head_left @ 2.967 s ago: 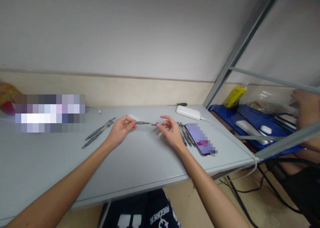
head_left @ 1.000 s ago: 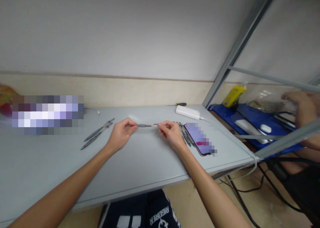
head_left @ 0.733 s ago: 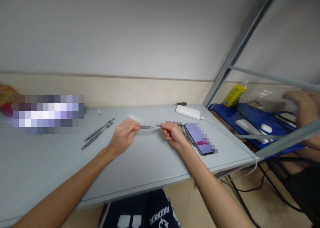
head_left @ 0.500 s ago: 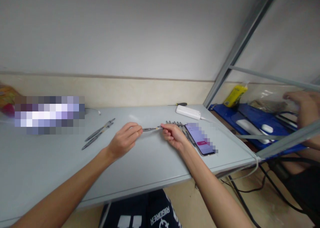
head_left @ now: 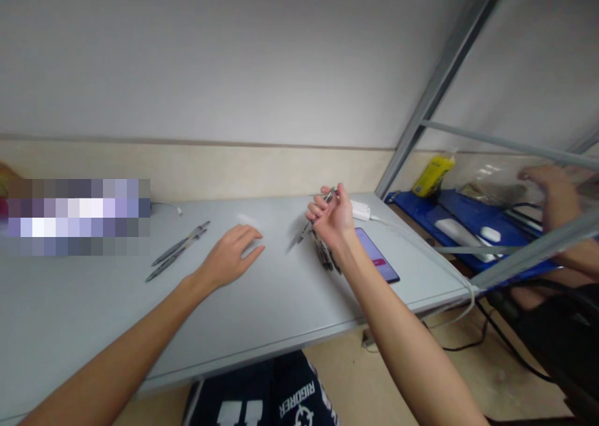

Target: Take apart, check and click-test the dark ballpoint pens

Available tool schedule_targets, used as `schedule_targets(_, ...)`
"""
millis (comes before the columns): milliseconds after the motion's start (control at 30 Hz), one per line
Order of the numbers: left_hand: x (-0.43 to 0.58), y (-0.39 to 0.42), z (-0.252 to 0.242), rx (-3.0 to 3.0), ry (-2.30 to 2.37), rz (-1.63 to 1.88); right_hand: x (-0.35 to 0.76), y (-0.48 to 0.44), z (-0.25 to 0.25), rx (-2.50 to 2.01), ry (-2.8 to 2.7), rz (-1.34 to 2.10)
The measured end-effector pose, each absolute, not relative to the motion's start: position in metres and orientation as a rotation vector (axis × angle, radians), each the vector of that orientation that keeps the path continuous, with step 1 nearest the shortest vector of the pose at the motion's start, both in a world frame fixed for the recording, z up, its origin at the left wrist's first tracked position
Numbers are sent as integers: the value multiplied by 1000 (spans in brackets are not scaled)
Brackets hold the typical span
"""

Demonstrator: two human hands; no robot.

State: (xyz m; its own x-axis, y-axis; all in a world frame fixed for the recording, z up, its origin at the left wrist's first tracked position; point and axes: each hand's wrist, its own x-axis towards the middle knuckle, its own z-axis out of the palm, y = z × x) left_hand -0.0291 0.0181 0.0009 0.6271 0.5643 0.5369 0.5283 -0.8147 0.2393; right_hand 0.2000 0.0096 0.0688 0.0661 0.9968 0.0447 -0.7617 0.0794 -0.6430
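My right hand [head_left: 330, 217] is raised above the grey table [head_left: 262, 314], fingers closed round a grey pen [head_left: 309, 227] that slants down to the left. My left hand [head_left: 233, 257] rests low over the table with fingers stretched out and nothing in it. Several more grey pens [head_left: 324, 255] lie under my right wrist beside a phone [head_left: 379, 264]. Two pens [head_left: 178, 249] lie to the left of my left hand.
A white power adapter [head_left: 361, 211] with its cable sits at the table's back right. A metal shelf frame [head_left: 435, 83] stands to the right, with a blue tray [head_left: 468, 220] and a yellow bottle [head_left: 433, 174]. Another person's hand [head_left: 545, 183] reaches in there.
Both hands were pinching one pen between them. My left hand has let go and opened flat; my right hand has lifted the pen up and back.
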Motion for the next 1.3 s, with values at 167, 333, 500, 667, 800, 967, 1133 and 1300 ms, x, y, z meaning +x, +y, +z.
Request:
schedule_targets(167,-36,29,-5,2644,1028,943,200,11,94,-641,-563,1561)
schedule_targets(333,-37,31,-5,2589,1036,881,194,8,103,-717,-585,1576)
schedule_targets(500,-37,32,-5,2575,1045,853,191,6,105,-765,-601,1578)
schedule_targets(667,-37,32,-6,2565,1074,871,190,4,106,-781,-622,1572)
schedule_targets(800,-37,32,-7,2560,1096,877,190,3,106,-793,-641,1568)
schedule_targets(967,-37,32,-7,2559,1091,857,190,2,106,-770,-638,1538)
schedule_targets(1133,-37,32,-7,2566,1092,856,189,2,106,-783,-619,1535)
schedule_targets(1300,-38,33,-7,2573,1098,851,189,1,106,-765,-607,1515)
